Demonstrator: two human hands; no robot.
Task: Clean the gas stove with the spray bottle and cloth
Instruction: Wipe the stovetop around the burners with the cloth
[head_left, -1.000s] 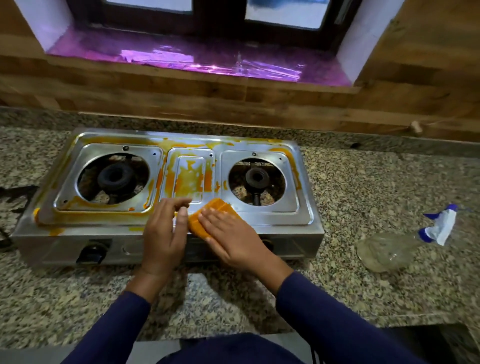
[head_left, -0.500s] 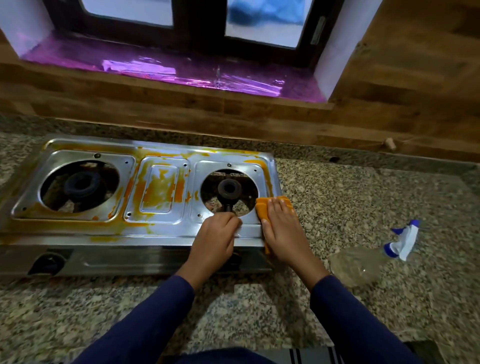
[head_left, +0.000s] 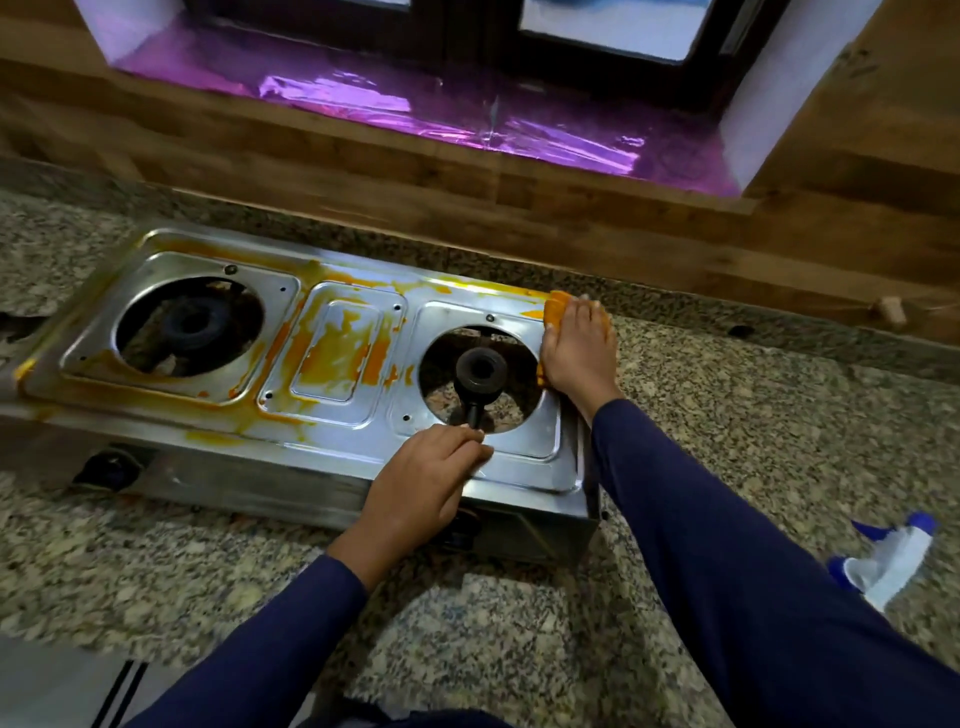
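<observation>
A steel two-burner gas stove (head_left: 332, 415) lies on the granite counter, smeared with orange stains around its middle panel and left burner. My right hand (head_left: 576, 353) presses an orange cloth (head_left: 556, 310) flat on the stove's far right corner; most of the cloth is hidden under the palm. My left hand (head_left: 426, 483) rests on the stove's front edge beside the right burner (head_left: 480, 374), fingers curled, nothing visibly in it. The spray bottle (head_left: 888, 561) lies on its side at the right, partly covered by my right sleeve.
The granite counter (head_left: 779, 426) runs right and in front of the stove. A wooden wall strip and a window sill lined with purple foil (head_left: 467, 119) stand behind. Two black knobs sit on the stove's front face (head_left: 111, 467).
My right hand slid the cloth from the stove's front middle to the right edge, then up to the far right corner. My left hand shifted right along the front edge.
</observation>
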